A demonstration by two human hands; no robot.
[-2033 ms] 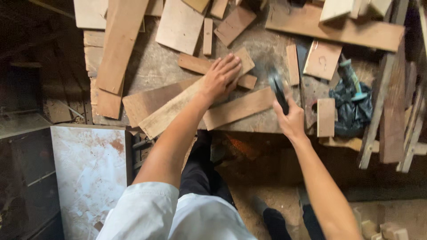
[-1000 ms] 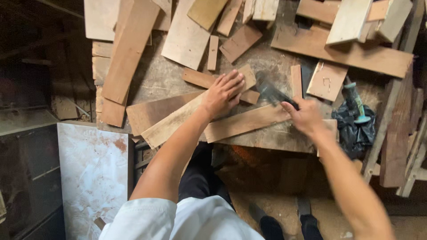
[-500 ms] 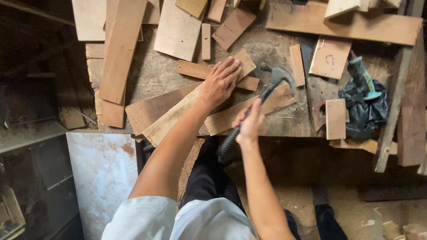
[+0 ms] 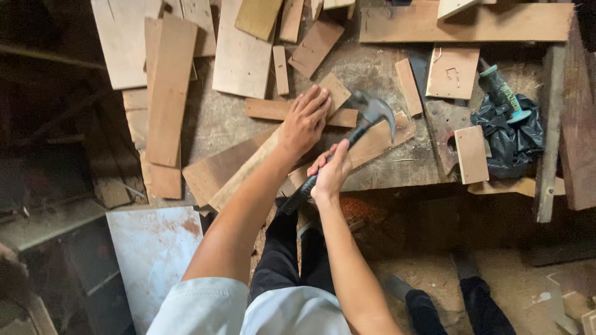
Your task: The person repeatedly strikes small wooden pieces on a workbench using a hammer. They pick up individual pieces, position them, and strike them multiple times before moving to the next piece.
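Wood offcuts cover the workbench (image 4: pixel 385 170) across the upper half of the head view, pale boards and short blocks lying at all angles on a grey, dusty top. Near the centre of the frame the left hand (image 4: pixel 305 121) lies palm down, fingers stretched out and close together, pressing on a long plank (image 4: pixel 248 170) that runs diagonally from the lower left of the bench up toward the centre. Just right of it, the right hand (image 4: pixel 330 174) is wrapped tight around the dark grip of a claw hammer (image 4: pixel 366 121); the handle slants up to the right and the steel head sits above centre, over a second plank (image 4: pixel 379 142) lying beside the first. The two hands are near each other, not touching. At the right edge of the bench a crumpled black plastic bag (image 4: pixel 512 139) sits with a green-handled tool (image 4: pixel 500 93) lying on it, and a small square board (image 4: pixel 470 154) lies just left of the bag. In the lower left of the frame a pale, stained sheet (image 4: pixel 155 254) stands below the bench. Dark trousers and shoes show at the bottom, on a sawdust floor
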